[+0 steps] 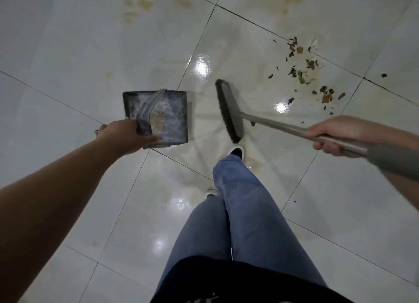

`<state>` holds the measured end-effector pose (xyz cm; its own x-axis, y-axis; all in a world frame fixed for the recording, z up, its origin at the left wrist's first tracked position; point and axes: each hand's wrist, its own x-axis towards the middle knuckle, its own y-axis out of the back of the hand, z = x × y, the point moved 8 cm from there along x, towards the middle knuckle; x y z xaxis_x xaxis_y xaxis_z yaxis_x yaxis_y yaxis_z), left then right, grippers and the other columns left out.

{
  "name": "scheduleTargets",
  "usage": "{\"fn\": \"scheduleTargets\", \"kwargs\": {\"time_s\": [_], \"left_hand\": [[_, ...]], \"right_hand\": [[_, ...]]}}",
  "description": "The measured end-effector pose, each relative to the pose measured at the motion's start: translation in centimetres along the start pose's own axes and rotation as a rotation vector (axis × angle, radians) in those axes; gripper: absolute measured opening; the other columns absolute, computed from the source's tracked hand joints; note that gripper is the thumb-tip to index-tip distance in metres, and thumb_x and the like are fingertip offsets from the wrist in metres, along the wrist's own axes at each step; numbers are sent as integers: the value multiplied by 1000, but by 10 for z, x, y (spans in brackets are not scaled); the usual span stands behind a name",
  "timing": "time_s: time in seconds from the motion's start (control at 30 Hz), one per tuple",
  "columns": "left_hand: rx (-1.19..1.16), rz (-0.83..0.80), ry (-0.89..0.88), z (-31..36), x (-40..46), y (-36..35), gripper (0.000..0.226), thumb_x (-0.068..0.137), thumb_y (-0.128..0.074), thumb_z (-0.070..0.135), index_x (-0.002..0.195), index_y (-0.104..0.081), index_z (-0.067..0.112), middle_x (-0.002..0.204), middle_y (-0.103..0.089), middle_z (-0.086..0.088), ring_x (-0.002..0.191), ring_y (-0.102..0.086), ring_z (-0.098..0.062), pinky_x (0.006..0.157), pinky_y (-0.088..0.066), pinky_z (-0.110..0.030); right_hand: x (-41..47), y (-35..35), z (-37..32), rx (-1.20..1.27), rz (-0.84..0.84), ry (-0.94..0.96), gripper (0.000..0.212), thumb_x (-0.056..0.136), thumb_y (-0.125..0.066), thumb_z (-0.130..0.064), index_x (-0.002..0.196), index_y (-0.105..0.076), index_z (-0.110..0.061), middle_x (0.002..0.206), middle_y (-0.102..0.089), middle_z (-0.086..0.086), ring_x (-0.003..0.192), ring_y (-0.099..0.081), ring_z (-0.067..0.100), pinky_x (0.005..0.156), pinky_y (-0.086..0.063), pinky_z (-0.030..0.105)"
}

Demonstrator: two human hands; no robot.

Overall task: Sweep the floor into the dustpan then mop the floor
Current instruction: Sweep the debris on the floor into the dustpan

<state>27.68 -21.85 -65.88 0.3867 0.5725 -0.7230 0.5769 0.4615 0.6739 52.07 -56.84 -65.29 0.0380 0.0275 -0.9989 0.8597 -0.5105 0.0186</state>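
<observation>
1. The left hand (pixel 127 136) grips the handle of the dustpan (pixel 169 112), fingers curled round it near where it meets the pan
2. The dustpan is grey and dusty, with a little yellowish dirt inside; it sits low over the floor (pixel 68 53), left of the broom, and whether it touches the tiles cannot be told
3. The right hand (pixel 333 134) holds the grey broom (pixel 229 112) by its pole, fingers wrapped round it
4. The broom head, with dark bristles, lies just right of the dustpan and ahead of a shoe (pixel 235 150), apart from the pan
5. Debris (pixel 303 71), dry leaf bits and small scraps, is scattered on the floor to the right of the broom head, well apart from the dustpan; a few more bits lie at the top right edge
6. The floor is glossy pale tile with dark joints, yellowish stains near the top and bright light reflections
7. Legs in blue jeans (pixel 244 212) stand below, one foot ahead of the other
</observation>
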Motion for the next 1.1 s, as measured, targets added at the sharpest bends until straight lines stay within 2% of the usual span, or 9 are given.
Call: {"fn": "scheduleTargets", "kwargs": {"time_s": [0.07,0.23,0.33,0.43,0.53,0.7,0.8,0.93,1.1], "left_hand": [[-19,1,6,-3,-7,-8,71,73,-50,73,109,-61,13,96,-64,-14,99,-55,-34,91,-37,-43],[-102,-7,26,-7,-30,-38,66,73,-49,73,92,-65,12,60,-49,0,75,-47,-23,81,-36,-39],[-150,-6,21,-5,-47,-51,64,75,-50,70,98,-65,13,69,-50,-2,81,-46,-25,83,-36,-39],[-199,8,-15,4,-65,-54,68,76,-50,68,109,-63,11,95,-62,-14,95,-53,-32,89,-40,-40],[-248,-24,-70,16,-83,-59,66,76,-51,68,114,-63,15,111,-64,-15,105,-55,-33,93,-41,-39],[-252,-47,-83,35,-105,-70,70,74,-51,70,118,-60,17,116,-63,-13,108,-55,-33,96,-41,-41],[-215,-58,-90,48,-106,-76,71,74,-49,72,120,-58,18,115,-63,-13,107,-54,-33,97,-40,-43],[-207,-69,-104,72,-91,-82,71,75,-48,72,116,-60,16,110,-64,-13,102,-55,-32,94,-41,-44],[-250,-106,-51,111,-80,-80,74,73,-50,72,115,-61,13,111,-63,-16,104,-55,-34,97,-41,-48]], "right_hand": [[-4,23,4,3,58,19,22,96,-46,-13,118,-44,-6,50,-45,7,19,-35,3,23,-31,8],[-11,56,23,85,152,-26,15,99,-37,-20,114,-35,-18,60,-35,3,18,-31,2,22,-27,6],[-30,52,42,113,181,8,17,100,-36,-20,117,-36,-21,62,-32,3,18,-29,1,23,-25,5],[-52,39,67,42,204,94,29,98,-41,-15,126,-43,-10,62,-36,6,20,-30,1,25,-27,5],[-70,10,86,-38,201,166,34,95,-46,-9,127,-46,1,61,-39,8,21,-32,1,26,-29,6],[-59,-39,103,-30,83,129,32,94,-49,-7,125,-47,-1,59,-40,9,23,-33,3,27,-31,8],[-39,-50,112,-87,19,35,7,95,-47,-10,100,-49,-5,58,-39,8,22,-34,5,27,-31,8],[-12,-19,115,-283,85,-13,22,94,-48,-8,72,-47,-3,54,-41,10,21,-36,9,28,-32,10],[-4,47,84,-381,126,-4,18,93,-53,-12,80,-51,0,42,-49,6,22,-41,8,27,-35,12]]}}
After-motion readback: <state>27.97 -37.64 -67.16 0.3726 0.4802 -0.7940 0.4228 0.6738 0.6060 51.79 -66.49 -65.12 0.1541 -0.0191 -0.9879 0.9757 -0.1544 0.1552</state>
